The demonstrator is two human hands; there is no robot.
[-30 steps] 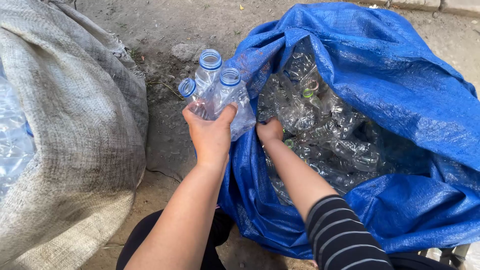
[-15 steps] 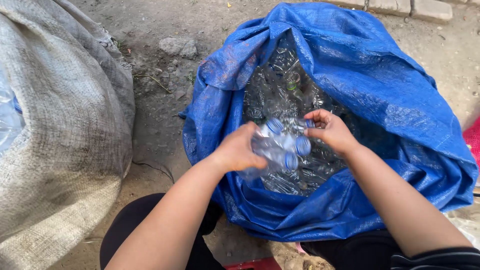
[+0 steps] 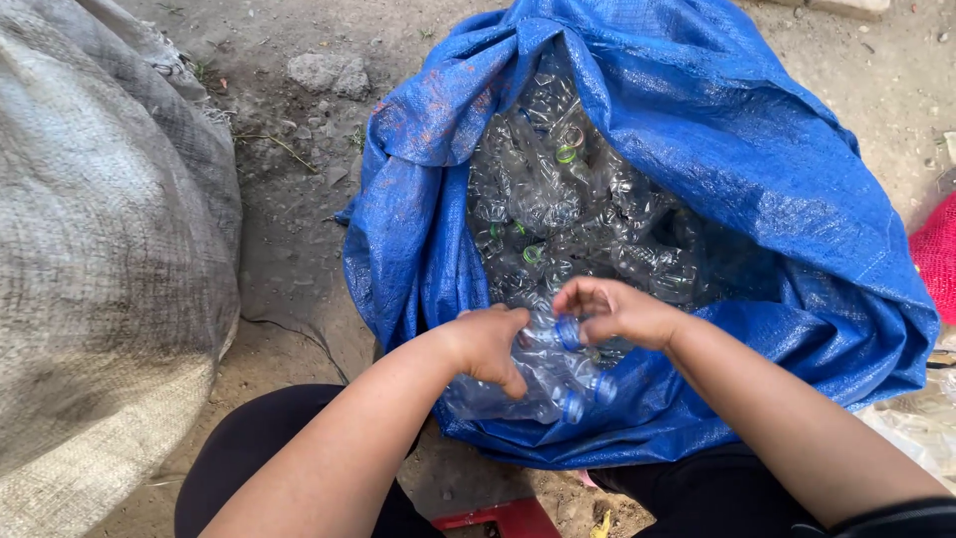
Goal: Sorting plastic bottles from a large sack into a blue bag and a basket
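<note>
At the far left bulges a grey woven sack [image 3: 100, 259], cut off by the frame so its mouth and contents cannot be seen; beside it lies bare dirt ground [image 3: 289, 229] with a stone [image 3: 329, 72]. Next comes the left hand [image 3: 488, 344], curled around a cluster of clear plastic bottles with blue caps [image 3: 543, 374], held low at the near rim of the open blue tarp sack [image 3: 757, 179]. These bottles look empty, so likely very light, thin-walled and easily crushed, smooth and prone to slipping against each other; the stiff necks just under the caps seem the surest place to grip. The right hand [image 3: 617, 311] pinches at one capped neck, close to the left hand. How many bottles the hands hold is hard to tell, since clear plastic blends into the heap of crushed bottles [image 3: 568, 209] filling the sack. A red object [image 3: 936, 254] is clipped at the right edge.
</note>
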